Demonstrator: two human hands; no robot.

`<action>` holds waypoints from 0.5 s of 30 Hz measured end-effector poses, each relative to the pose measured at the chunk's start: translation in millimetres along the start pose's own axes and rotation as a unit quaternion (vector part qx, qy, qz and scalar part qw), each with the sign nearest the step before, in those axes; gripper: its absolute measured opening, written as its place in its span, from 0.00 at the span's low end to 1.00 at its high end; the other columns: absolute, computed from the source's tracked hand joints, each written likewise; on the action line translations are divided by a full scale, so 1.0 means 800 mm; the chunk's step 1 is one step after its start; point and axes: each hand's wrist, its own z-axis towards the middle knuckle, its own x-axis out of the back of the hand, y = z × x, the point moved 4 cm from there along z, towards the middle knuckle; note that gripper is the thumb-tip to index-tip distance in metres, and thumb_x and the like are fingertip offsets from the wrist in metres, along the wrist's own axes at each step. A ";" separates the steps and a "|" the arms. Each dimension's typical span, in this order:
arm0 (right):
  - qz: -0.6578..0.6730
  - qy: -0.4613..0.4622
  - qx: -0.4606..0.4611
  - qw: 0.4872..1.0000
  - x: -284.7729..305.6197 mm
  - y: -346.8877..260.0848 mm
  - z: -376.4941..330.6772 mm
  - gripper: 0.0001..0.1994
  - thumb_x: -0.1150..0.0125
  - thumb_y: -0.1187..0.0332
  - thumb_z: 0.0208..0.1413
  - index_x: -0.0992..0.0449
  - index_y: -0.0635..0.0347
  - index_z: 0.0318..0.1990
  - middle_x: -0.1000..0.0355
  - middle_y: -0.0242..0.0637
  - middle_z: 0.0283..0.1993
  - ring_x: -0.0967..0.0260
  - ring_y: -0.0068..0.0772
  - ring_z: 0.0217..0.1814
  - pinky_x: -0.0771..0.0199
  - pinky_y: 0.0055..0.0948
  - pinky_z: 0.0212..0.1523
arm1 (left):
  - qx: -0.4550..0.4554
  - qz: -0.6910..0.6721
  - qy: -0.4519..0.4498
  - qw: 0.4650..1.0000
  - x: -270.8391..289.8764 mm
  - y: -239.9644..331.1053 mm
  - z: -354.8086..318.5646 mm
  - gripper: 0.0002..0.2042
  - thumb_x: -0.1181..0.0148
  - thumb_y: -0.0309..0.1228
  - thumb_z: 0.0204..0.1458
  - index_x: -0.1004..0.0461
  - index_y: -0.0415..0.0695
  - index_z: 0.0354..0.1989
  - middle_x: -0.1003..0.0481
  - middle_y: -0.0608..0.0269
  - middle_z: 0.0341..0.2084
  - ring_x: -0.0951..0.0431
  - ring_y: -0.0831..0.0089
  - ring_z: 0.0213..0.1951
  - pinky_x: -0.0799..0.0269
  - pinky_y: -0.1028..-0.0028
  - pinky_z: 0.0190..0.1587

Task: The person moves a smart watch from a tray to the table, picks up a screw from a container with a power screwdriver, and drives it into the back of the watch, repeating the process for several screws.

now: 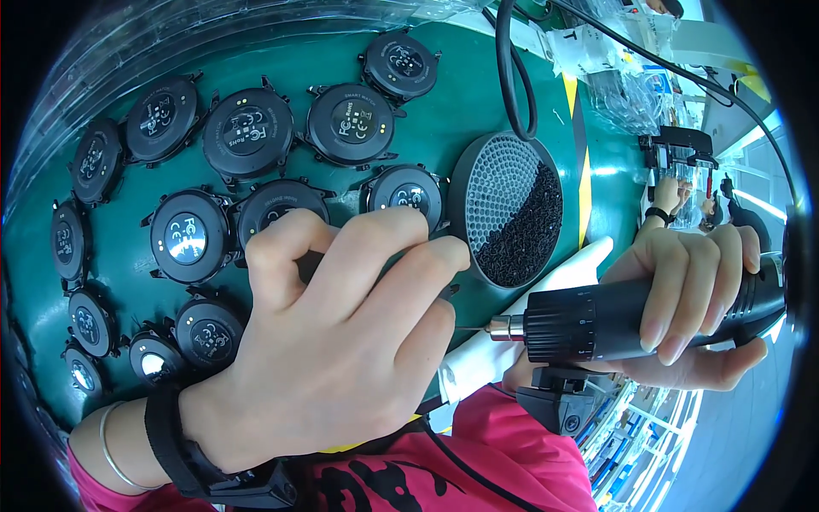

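My right hand (695, 294) is wrapped round a black electric screwdriver (584, 320), which lies level with its thin bit pointing left. The bit's tip reaches the fingers of my left hand (350, 320) and is lost behind them. My left hand is curled with the knuckles up; whatever its fingers hold is hidden. Just past it lie black smartwatch cases, back side up, one partly covered by my fingers (281, 205) and another (405, 194) beside them. A round dark tray (490, 183) with a dimpled plate carries a heap of tiny black screws (529, 230).
Several more smartwatch cases (247, 132) spread over the green mat (452, 77) at the left and back. A black cable (503, 77) hangs down by the tray. Yellow-black tape (584, 188) marks the right edge. Clear plastic bags (623, 98) and another person's hand (670, 196) are at the far right.
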 end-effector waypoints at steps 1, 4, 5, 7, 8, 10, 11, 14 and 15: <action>0.001 0.001 0.001 1.000 0.000 0.000 0.000 0.26 0.33 0.58 0.49 0.42 0.62 0.44 0.32 0.36 0.27 0.28 0.27 0.18 0.23 0.20 0.18 | -0.001 -0.007 0.005 1.000 0.000 0.000 0.000 0.11 0.32 0.31 0.32 0.26 0.47 0.26 0.25 0.66 0.45 0.30 0.63 0.46 0.49 0.56 0.48; 0.007 0.003 -0.002 1.000 -0.001 0.000 0.000 0.26 0.32 0.58 0.49 0.42 0.62 0.44 0.32 0.36 0.26 0.28 0.27 0.18 0.23 0.20 0.18 | -0.003 -0.022 0.015 1.000 -0.001 0.001 0.000 0.11 0.32 0.30 0.32 0.26 0.46 0.26 0.24 0.65 0.46 0.30 0.63 0.46 0.49 0.56 0.48; 0.010 0.005 -0.005 1.000 -0.002 0.000 0.000 0.26 0.32 0.58 0.49 0.42 0.62 0.44 0.32 0.36 0.26 0.28 0.27 0.18 0.23 0.20 0.18 | -0.006 -0.026 0.020 0.999 -0.003 0.001 -0.001 0.11 0.33 0.30 0.32 0.26 0.46 0.26 0.24 0.65 0.47 0.30 0.63 0.46 0.49 0.56 0.48; 0.014 0.007 -0.008 1.000 -0.004 0.000 0.000 0.26 0.32 0.58 0.49 0.42 0.62 0.44 0.32 0.35 0.26 0.28 0.27 0.18 0.23 0.20 0.18 | -0.014 -0.034 0.031 0.999 -0.004 0.002 -0.001 0.11 0.33 0.31 0.32 0.26 0.46 0.26 0.24 0.64 0.48 0.30 0.62 0.46 0.49 0.56 0.48; 0.012 0.006 -0.008 1.000 -0.005 0.000 -0.001 0.26 0.32 0.58 0.48 0.42 0.62 0.44 0.31 0.36 0.26 0.28 0.27 0.18 0.23 0.20 0.18 | -0.014 -0.034 0.031 0.999 -0.003 0.002 0.000 0.11 0.33 0.31 0.32 0.26 0.46 0.26 0.24 0.64 0.48 0.30 0.62 0.46 0.49 0.56 0.48; 0.008 0.003 -0.007 1.000 -0.006 0.000 -0.001 0.27 0.32 0.58 0.48 0.42 0.62 0.45 0.31 0.36 0.26 0.28 0.27 0.18 0.23 0.20 0.18 | -0.007 -0.036 0.025 0.999 -0.002 0.003 0.000 0.11 0.33 0.31 0.32 0.27 0.46 0.25 0.25 0.64 0.48 0.31 0.62 0.46 0.48 0.56 0.48; 0.007 0.004 -0.007 1.000 -0.005 0.000 -0.001 0.27 0.32 0.58 0.48 0.42 0.62 0.45 0.31 0.36 0.26 0.28 0.27 0.18 0.23 0.20 0.18 | -0.003 -0.038 0.022 0.999 -0.002 0.003 0.000 0.11 0.33 0.31 0.32 0.27 0.46 0.25 0.25 0.64 0.48 0.31 0.62 0.46 0.48 0.56 0.48; 0.012 -0.005 -0.007 1.000 -0.003 -0.001 -0.001 0.27 0.32 0.58 0.48 0.42 0.63 0.45 0.31 0.36 0.26 0.28 0.27 0.17 0.23 0.19 0.17 | -0.006 -0.038 0.015 0.999 -0.003 0.002 0.000 0.11 0.33 0.32 0.32 0.26 0.46 0.27 0.25 0.63 0.49 0.31 0.62 0.47 0.48 0.55 0.48; 0.020 -0.006 -0.005 1.000 -0.005 0.000 0.000 0.27 0.32 0.58 0.48 0.42 0.63 0.45 0.31 0.36 0.26 0.28 0.27 0.17 0.23 0.19 0.17 | -0.006 -0.029 0.012 0.999 0.002 0.003 -0.001 0.12 0.33 0.33 0.32 0.25 0.46 0.27 0.25 0.63 0.49 0.32 0.62 0.47 0.48 0.55 0.49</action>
